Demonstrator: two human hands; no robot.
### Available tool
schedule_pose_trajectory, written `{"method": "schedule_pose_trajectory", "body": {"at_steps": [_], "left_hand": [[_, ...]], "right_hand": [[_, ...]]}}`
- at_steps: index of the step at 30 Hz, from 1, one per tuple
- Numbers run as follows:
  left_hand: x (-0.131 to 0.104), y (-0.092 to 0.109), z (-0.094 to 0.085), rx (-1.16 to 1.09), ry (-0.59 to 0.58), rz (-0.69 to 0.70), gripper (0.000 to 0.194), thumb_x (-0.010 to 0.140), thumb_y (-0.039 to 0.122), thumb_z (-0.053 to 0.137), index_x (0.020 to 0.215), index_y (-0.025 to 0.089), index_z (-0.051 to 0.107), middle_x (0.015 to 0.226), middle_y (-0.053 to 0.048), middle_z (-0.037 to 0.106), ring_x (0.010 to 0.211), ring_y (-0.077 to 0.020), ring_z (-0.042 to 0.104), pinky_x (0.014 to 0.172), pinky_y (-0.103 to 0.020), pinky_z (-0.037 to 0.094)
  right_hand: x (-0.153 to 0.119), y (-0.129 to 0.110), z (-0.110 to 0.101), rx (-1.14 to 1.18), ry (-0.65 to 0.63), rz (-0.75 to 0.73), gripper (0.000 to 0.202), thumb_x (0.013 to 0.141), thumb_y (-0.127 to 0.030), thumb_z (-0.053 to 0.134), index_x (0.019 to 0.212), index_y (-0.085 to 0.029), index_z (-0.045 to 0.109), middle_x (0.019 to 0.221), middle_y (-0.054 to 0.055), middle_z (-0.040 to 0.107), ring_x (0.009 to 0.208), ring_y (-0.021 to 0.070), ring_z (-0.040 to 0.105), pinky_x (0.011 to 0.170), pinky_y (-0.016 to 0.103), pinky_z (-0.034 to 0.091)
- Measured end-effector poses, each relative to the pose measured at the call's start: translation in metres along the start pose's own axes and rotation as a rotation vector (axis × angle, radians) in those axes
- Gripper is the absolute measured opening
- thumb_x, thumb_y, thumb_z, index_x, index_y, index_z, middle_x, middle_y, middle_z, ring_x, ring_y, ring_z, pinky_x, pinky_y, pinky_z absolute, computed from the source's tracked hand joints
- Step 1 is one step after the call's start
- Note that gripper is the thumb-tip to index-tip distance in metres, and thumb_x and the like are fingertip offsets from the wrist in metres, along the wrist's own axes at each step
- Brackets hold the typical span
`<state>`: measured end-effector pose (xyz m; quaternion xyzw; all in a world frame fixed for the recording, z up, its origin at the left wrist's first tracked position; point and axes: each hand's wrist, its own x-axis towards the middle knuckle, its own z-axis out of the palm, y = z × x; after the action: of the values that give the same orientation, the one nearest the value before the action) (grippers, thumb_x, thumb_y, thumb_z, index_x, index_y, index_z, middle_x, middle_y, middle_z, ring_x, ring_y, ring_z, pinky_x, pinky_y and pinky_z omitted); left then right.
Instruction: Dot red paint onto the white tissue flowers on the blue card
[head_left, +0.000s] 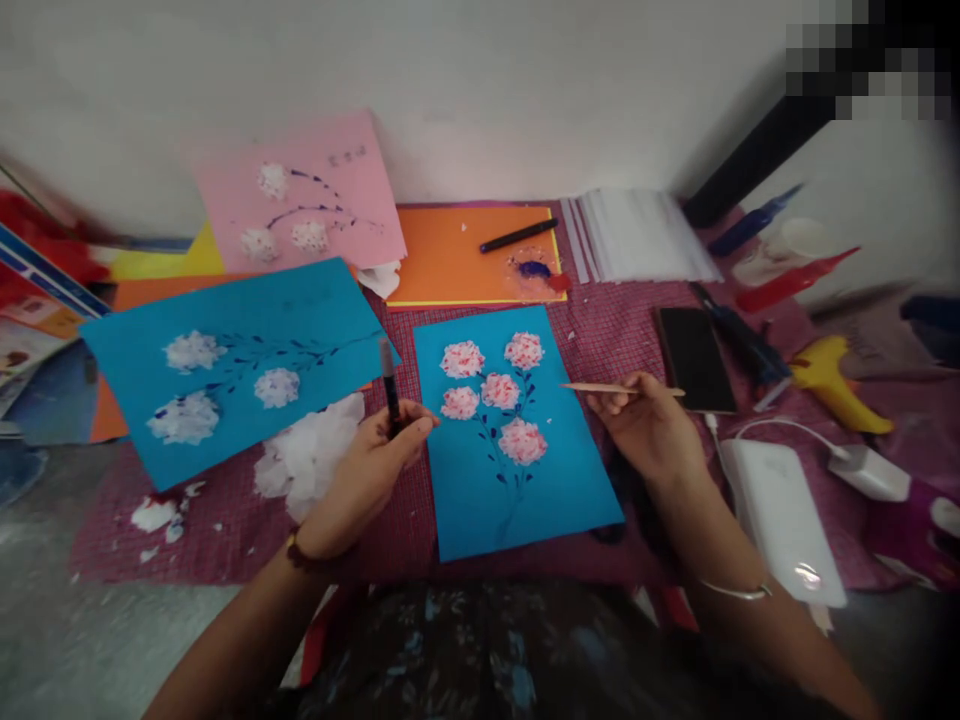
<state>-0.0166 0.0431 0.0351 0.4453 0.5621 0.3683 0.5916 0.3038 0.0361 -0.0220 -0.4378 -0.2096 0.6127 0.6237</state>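
A dark marker pen (pixel 388 378) with a greyish upper end stands upright in my left hand (pixel 379 455), its fingers closed round it. My right hand (pixel 651 430) pinches a thin pale wooden stick (pixel 600 388), pointed at its left end and held nearly level. Between the hands lies a blue sheet (pixel 465 500) with several pink-and-white tissue flowers (pixel 523 441) and dark painted stems and leaves. The stick's tip hovers over or near the sheet's right edge; whether it touches, I cannot tell. Crumpled white tissue (pixel 307 450) sits beside my left wrist.
Left are another flowered blue sheet (pixel 300 300) and a pink sheet (pixel 360 180). Behind lies an orange sheet (pixel 442 250) with a black pen (pixel 519 235) and paint. White papers (pixel 637 235), a phone (pixel 694 360), a power bank (pixel 784 510) and a yellow glue gun (pixel 840 385) are right.
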Motion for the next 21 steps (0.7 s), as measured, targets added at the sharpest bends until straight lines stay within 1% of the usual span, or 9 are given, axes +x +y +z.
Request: {"method": "schedule_pose_trajectory", "body": {"at_steps": [3,5,7,10,12,14,16,18,21], "left_hand": [[0.021,-0.012,0.012,-0.176,0.040,0.046,0.023,0.082,0.039,0.063,0.079,0.017,0.056,0.064,0.003,0.051,0.052,-0.0082,0.044,0.048,-0.021,0.035],[0.026,-0.023,0.014,-0.203,0.101,0.122,0.023,0.088,0.041,0.057,0.082,0.018,0.055,0.061,0.004,0.051,0.051,-0.0090,0.046,0.048,-0.022,0.036],[0.025,-0.033,0.014,-0.209,0.124,0.185,0.022,0.091,0.040,0.052,0.086,0.019,0.055,0.058,0.006,0.048,0.046,-0.0084,0.042,0.045,-0.021,0.033],[0.018,-0.043,0.012,-0.143,0.048,0.199,0.023,0.093,0.039,0.051,0.085,0.019,0.055,0.055,0.007,0.042,0.046,-0.0081,0.035,0.044,-0.021,0.027],[0.013,-0.045,0.010,-0.033,-0.018,0.204,0.024,0.092,0.039,0.052,0.082,0.018,0.057,0.057,0.006,0.040,0.051,-0.0086,0.034,0.047,-0.022,0.027],[0.011,-0.044,0.009,0.066,-0.074,0.242,0.027,0.091,0.037,0.053,0.073,0.017,0.054,0.060,0.005,0.037,0.054,-0.0093,0.033,0.051,-0.023,0.028],[0.011,-0.041,0.007,0.115,-0.104,0.301,0.037,0.090,0.035,0.055,0.060,0.018,0.042,0.060,0.004,0.033,0.056,-0.0097,0.030,0.053,-0.025,0.027],[0.012,-0.038,0.005,0.148,-0.109,0.348,0.046,0.089,0.032,0.056,0.055,0.018,0.030,0.059,0.004,0.029,0.056,-0.0101,0.029,0.054,-0.027,0.026],[0.014,-0.035,0.001,0.217,-0.098,0.353,0.044,0.093,0.032,0.050,0.055,0.018,0.032,0.060,0.003,0.031,0.058,-0.0116,0.031,0.056,-0.029,0.025]], "right_hand": [[0.002,-0.011,0.010,-0.121,0.032,-0.057,0.016,0.085,-0.040,0.062,0.075,-0.028,0.066,0.058,-0.004,0.058,0.057,0.0119,0.056,0.072,0.031,0.058],[0.005,-0.025,0.022,-0.192,0.051,-0.161,0.012,0.084,-0.037,0.063,0.079,-0.027,0.068,0.062,-0.002,0.059,0.058,0.0128,0.056,0.067,0.030,0.056],[0.011,-0.041,0.037,-0.248,0.057,-0.282,0.008,0.084,-0.032,0.063,0.083,-0.026,0.069,0.067,-0.001,0.062,0.062,0.0129,0.058,0.063,0.028,0.054],[0.024,-0.059,0.058,-0.344,0.024,-0.434,0.008,0.086,-0.027,0.061,0.088,-0.027,0.069,0.075,0.000,0.064,0.066,0.0131,0.060,0.065,0.029,0.053],[0.034,-0.063,0.067,-0.437,0.001,-0.528,0.009,0.087,-0.027,0.060,0.091,-0.028,0.068,0.077,0.000,0.064,0.067,0.0140,0.060,0.067,0.031,0.052],[0.046,-0.062,0.070,-0.589,0.006,-0.623,0.010,0.087,-0.029,0.060,0.094,-0.028,0.068,0.079,0.001,0.065,0.068,0.0148,0.061,0.068,0.033,0.051],[0.062,-0.057,0.068,-0.803,0.040,-0.703,0.012,0.088,-0.031,0.059,0.095,-0.026,0.067,0.080,0.002,0.066,0.070,0.0157,0.062,0.070,0.034,0.049],[0.080,-0.054,0.062,-0.998,0.090,-0.758,0.016,0.090,-0.033,0.055,0.096,-0.024,0.067,0.080,0.002,0.067,0.072,0.0161,0.063,0.071,0.034,0.048],[0.106,-0.051,0.052,-1.098,0.153,-0.825,0.021,0.093,-0.035,0.050,0.092,-0.022,0.066,0.075,0.002,0.066,0.069,0.0153,0.062,0.070,0.032,0.047]]}}
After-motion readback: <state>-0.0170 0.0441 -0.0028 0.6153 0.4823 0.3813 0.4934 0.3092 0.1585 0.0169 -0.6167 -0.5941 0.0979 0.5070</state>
